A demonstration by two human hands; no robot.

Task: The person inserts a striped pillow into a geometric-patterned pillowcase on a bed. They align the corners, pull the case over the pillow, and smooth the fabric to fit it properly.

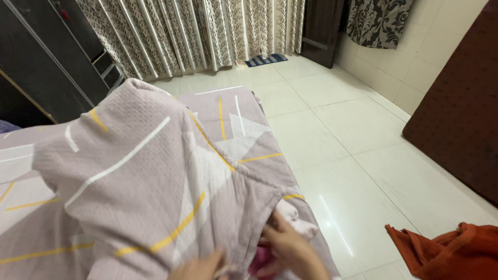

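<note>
— What have the hands got, nearest the camera?

— Both sit at the near edge of the bed point(236, 111). The right hand point(290, 249) has its fingers curled into the hem of the mauve quilt point(135, 192), pinching a fold just above something pink point(261, 259) underneath. The left hand point(199, 267) shows only partly at the bottom edge, touching the same hem; whether it grips or merely rests I cannot tell.

— How should that hold be handled?

— I'd judge it best to take the hem alone, not the pink layer below, and keep both hands level so the raised bulk does not slide towards the bed's right edge.

— Any containers?

— None in view. An orange cloth point(456, 251) lies on the tiled floor point(353, 129), well apart. Farther off, patterned curtains point(207, 31) hang beside a small blue mat point(265, 59).
</note>
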